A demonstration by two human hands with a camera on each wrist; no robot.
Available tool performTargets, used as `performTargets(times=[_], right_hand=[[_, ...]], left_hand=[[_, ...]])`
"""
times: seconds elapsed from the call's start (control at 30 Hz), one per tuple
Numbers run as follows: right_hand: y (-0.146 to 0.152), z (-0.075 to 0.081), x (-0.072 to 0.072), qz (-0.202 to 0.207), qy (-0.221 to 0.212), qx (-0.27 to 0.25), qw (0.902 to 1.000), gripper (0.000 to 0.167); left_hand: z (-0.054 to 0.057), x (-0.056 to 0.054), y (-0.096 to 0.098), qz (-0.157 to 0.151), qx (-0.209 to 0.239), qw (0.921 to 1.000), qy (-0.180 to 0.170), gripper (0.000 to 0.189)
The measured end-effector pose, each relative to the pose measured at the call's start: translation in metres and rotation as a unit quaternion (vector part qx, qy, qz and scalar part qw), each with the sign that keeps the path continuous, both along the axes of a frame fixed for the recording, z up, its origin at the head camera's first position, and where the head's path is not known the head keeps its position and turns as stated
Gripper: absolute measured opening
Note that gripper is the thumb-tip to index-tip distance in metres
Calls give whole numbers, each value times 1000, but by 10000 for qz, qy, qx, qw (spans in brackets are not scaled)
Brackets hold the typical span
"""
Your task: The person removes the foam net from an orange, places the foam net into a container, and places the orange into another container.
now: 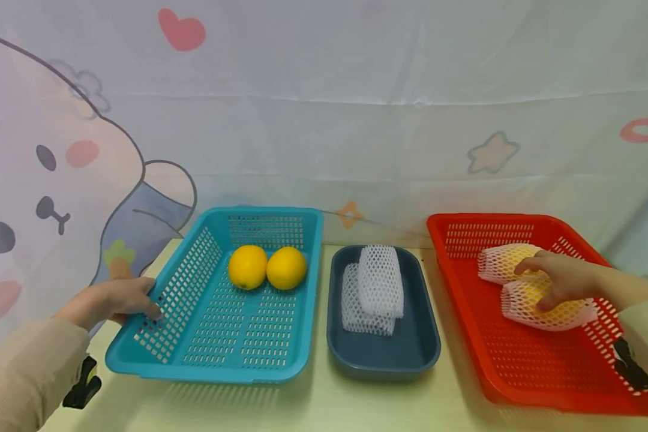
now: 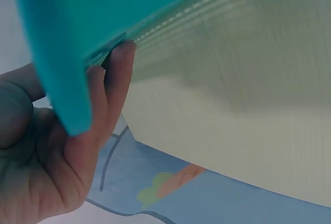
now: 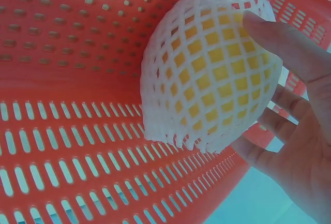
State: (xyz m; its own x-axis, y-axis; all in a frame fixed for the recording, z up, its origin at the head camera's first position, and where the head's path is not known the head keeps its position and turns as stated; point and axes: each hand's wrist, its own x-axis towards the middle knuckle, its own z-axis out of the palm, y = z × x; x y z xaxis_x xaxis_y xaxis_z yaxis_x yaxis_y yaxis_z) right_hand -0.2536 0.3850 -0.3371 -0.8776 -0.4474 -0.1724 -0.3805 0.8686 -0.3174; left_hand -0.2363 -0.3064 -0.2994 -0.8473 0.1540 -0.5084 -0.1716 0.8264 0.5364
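Observation:
My left hand (image 1: 132, 298) grips the left rim of a teal plastic basket (image 1: 210, 373), thumb over the inner side and fingers underneath in the left wrist view. Two bare oranges (image 1: 248, 267) lie side by side in that basket. Over on the right, my right hand (image 1: 564, 277) reaches into a red basket (image 1: 467, 336). Its thumb and fingers hold a netted orange (image 3: 207, 74) wrapped in a white foam sleeve, the nearer of two there. Just behind it lies the other netted orange (image 1: 501, 261), close to the index finger.
Between the baskets stands a dark blue tray (image 1: 410, 354). Two emptied white foam sleeves (image 1: 380, 282) lie in it, one across the other. A pale table (image 1: 313, 414) carries everything, and a printed cloth (image 1: 313, 138) hangs behind.

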Motion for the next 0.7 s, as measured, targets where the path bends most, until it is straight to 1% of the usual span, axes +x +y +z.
performTargets(times=[0.17, 0.23, 0.47, 0.6, 0.7], right_hand=[[2, -4, 0, 81, 319, 125, 9994, 59], [3, -5, 1, 53, 345, 122, 9993, 60], [9, -9, 3, -62, 35, 115, 9999, 62], [10, -15, 4, -116, -62, 12, 9999, 69], [11, -20, 5, -115, -136, -83, 9998, 79]], left_hand=[[2, 1, 2, 20, -39, 10000, -68, 45], [2, 2, 2, 42, -24, 10000, -82, 44], [3, 3, 3, 63, -40, 10000, -36, 43], [2, 3, 3, 68, -30, 10000, -37, 43], [2, 2, 3, 84, -22, 10000, -37, 43]])
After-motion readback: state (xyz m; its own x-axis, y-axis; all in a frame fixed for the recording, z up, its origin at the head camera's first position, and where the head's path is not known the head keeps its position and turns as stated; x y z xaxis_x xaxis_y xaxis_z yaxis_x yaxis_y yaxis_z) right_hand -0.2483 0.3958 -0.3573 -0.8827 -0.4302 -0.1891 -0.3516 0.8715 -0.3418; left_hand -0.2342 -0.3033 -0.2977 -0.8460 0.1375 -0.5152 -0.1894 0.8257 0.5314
